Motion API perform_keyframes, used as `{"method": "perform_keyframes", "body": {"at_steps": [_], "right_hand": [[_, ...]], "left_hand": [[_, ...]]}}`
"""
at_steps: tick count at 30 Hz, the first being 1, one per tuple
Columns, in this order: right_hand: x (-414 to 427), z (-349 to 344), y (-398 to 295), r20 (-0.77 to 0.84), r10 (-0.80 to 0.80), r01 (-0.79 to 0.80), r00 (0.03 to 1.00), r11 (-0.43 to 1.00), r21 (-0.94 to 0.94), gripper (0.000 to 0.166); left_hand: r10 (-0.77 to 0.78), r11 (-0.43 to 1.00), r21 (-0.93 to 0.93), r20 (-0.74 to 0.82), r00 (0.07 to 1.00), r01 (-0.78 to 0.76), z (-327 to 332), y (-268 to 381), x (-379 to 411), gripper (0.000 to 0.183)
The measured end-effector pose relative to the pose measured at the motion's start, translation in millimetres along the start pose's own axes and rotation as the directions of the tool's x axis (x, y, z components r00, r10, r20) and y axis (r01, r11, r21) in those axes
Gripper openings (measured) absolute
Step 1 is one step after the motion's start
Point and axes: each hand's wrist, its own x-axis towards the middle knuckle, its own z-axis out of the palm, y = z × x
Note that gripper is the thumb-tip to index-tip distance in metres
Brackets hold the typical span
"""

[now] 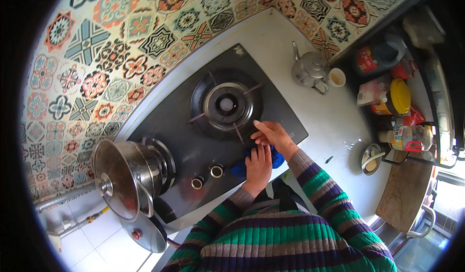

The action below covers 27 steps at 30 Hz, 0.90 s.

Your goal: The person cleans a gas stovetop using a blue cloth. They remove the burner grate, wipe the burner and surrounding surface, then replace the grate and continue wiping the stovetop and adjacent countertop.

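A black glass gas hob [174,123] lies before me, its round burner [227,105] with bare pan supports near the middle. By the hob's front edge is a bunched blue cloth [278,158]. My left hand [259,166] lies over the cloth, fingers stretched forward; whether they grip it is not plain. Just beyond, my right hand [274,136] is held between the cloth and the burner's rim. Its thumb points towards the burner, and its other fingers bend close to my left fingertips. Anything small between the hands is hidden. Two control knobs [217,171] sit left of my left hand.
A lidded steel pot [145,163] stands on the left burner, with another glass lid [145,232] below it. Towards the right are a steel kettle [310,68], a cup [337,77], a small metal bowl [371,159], a rack of bottles [407,137] and a wooden board [403,192].
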Motion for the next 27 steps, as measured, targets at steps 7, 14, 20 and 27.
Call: {"method": "perform_keyframes", "body": {"at_steps": [7,14,20,27], "right_hand": [[-23,-139,-16,-0.508,-0.694,0.525,0.511,0.719,-0.455,0.016],[0,-212,-58,-0.472,-0.751,0.396,0.461,0.65,-0.648,0.026],[-22,-212,-78,-0.506,-0.589,0.363,0.63,0.799,-0.479,0.028],[2,-198,-80,-0.473,-0.544,0.269,0.693,0.804,-0.531,0.042]], "left_hand": [[0.086,0.996,-0.031,0.035,0.996,-0.085,7,27,35,0.043],[0.237,0.103,-0.954,0.297,0.925,0.28,-26,42,136,0.037],[-0.061,-0.481,-0.869,0.166,0.984,0.117,-164,-82,176,0.041],[-0.698,-0.091,-0.977,-0.074,0.713,-0.19,-149,-253,158,0.044]]}}
